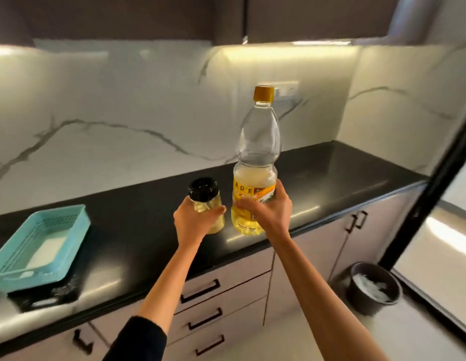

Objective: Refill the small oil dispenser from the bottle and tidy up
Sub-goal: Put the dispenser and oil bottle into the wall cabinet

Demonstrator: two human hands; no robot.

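Leftmost, on the black counter (pixel 127 225): teal slatted basket (pixel 26 278), white sheet (pixel 45 252) lying flat inside. Sits partly over a dark, blurred item at the counter's front edge, kind not clear.

Next, left grip (pixel 193 220): fingers and thumb curled round the lower body of the small oil dispenser (pixel 213 204). Clear-walled, pale yellow oil inside, black cap (pixel 202 189) on, leaning slightly leftward. Base at counter level near the front edge; resting or just lifted, cannot tell.

Just beside, to the right: oil bottle (pixel 258 142), tall, clear plastic, upright, gold cap (pixel 264 93) on, yellow label, oil filling roughly the lower half. Base near the counter's front edge.

Right grip (pixel 268 212): closed round the bottle's labelled lower part, fingers reaching across the front.

Behind: white marble backsplash (pixel 109 95) with grey veins, and a wall socket (pixel 285 89) just behind the gold cap.

Below the counter: drawers (pixel 226 290) with dark bar handles, then a cabinet door (pixel 357 243).

Farthest right, on the floor: dark round bin (pixel 357 285) holding something white. Past it, a shiny steel-faced surface (pixel 448 230).
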